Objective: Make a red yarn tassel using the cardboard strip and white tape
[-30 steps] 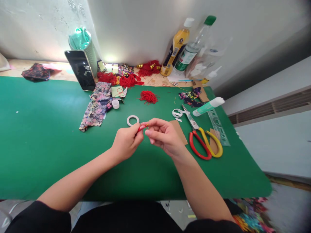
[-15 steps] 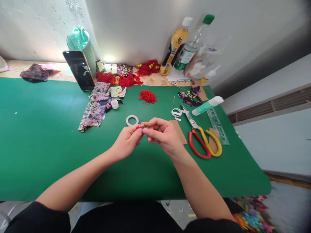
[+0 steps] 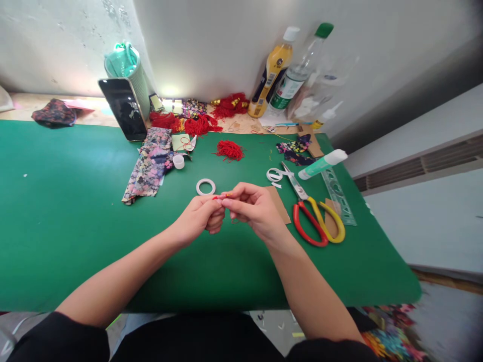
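Note:
My left hand [image 3: 196, 218] and my right hand [image 3: 253, 208] meet fingertip to fingertip above the green mat. Between them is a small red and gold piece [image 3: 228, 195], mostly covered by the fingers. The left fingers are curled in with the thumb pressed on top. On the other side, my right thumb and forefinger pinch the gold end. Just behind the left hand lies a roll of white tape [image 3: 198, 188]. A piece of brown cardboard [image 3: 278, 203] is partly under the right hand. Farther back rests a bundle of red thread [image 3: 229, 150].
Scissors [image 3: 301, 193], a glue stick [image 3: 322, 164] and a clear ruler [image 3: 341, 201] lie at right. Floral cloth [image 3: 147, 166] and a propped phone [image 3: 123, 108] are at left. Bottles [image 3: 273, 73], [image 3: 292, 83] and red tassels [image 3: 230, 105] line the wall.
My left fingers have curled in further, and the thumb has shifted slightly over the red piece. Less of its red part shows now. The right hand has barely moved.

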The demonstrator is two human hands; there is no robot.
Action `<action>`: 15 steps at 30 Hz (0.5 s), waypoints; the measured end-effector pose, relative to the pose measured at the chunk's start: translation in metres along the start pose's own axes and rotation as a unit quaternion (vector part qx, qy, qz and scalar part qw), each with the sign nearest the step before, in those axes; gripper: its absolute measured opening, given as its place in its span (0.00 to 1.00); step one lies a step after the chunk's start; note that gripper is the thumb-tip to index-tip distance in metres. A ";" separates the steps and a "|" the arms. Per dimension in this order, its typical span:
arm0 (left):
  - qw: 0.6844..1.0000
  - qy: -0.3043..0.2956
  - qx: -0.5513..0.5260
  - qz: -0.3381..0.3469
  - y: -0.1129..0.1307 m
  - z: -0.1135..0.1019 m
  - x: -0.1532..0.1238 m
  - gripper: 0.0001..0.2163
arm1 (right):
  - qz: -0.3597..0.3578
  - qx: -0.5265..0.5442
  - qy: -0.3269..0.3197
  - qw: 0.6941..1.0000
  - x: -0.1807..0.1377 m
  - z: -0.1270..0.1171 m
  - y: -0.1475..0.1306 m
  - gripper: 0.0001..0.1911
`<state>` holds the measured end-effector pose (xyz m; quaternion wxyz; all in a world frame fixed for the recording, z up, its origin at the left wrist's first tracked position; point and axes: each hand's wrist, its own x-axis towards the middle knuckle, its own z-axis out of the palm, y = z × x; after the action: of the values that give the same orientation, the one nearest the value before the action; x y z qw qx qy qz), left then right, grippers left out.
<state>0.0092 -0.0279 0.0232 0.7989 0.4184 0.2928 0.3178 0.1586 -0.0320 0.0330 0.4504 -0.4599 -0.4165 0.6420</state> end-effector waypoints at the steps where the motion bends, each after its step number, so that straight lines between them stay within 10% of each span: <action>1: 1.000 -0.006 -0.009 -0.008 0.001 0.000 0.000 0.12 | -0.001 -0.001 -0.002 1.000 0.000 0.000 0.000 0.17; 8: 0.990 -0.082 -0.028 -0.109 0.007 -0.008 -0.002 0.15 | -0.005 -0.008 -0.026 1.000 -0.001 -0.004 -0.003 0.18; 15: 0.996 -0.070 0.058 -0.025 0.005 -0.013 -0.002 0.12 | -0.039 0.015 -0.056 0.998 -0.003 -0.001 -0.004 0.15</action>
<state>-0.0025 -0.0206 0.0218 0.7996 0.4774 0.2650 0.2501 0.1612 -0.0335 0.0371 0.4583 -0.3999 -0.4486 0.6548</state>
